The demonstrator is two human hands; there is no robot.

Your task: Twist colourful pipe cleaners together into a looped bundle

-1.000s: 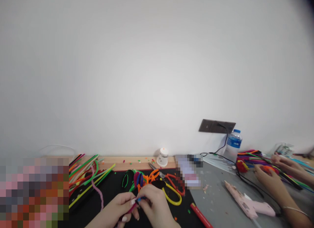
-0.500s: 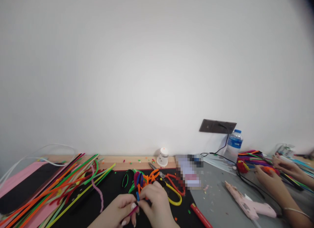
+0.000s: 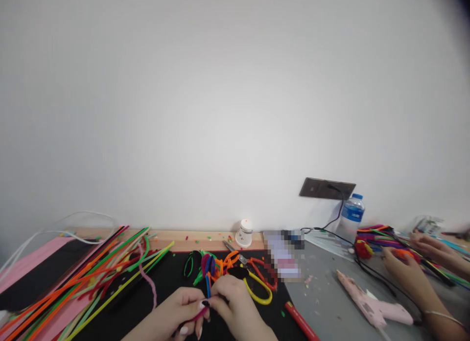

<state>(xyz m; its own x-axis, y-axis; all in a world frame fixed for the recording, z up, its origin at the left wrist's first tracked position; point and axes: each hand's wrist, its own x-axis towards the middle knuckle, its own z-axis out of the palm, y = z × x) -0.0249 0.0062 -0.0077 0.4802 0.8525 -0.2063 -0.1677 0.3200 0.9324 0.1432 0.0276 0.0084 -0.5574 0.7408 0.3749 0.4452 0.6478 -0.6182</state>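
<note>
Low in the middle, my left hand [image 3: 179,309] is closed around a magenta pipe cleaner [image 3: 198,315]. My right hand [image 3: 235,302] pinches at its upper end, fingertips against those of the left; a small dark spot shows where they meet, too small to name. Just beyond the fingers lies a cluster of bent pipe cleaners [image 3: 220,266] in orange, blue, purple and green. An upright blue strand [image 3: 208,284] stands out of it behind my hands. Yellow-handled scissors [image 3: 262,298] and red-handled pliers [image 3: 273,284] lie to the right of the cluster, on the black mat [image 3: 169,272].
Many long pipe cleaners [image 3: 91,277] spread over the left side. A white paper cup [image 3: 244,233] stands by the wall. To the right are a red tube-shaped thing [image 3: 301,321], a pink glue gun [image 3: 370,302], a water bottle [image 3: 351,216] and another person's hands [image 3: 407,270].
My hands have drawn closer together at the magenta pipe cleaner's end. The blue strand near my right fingertips now shows behind them. The view has shifted slightly.
</note>
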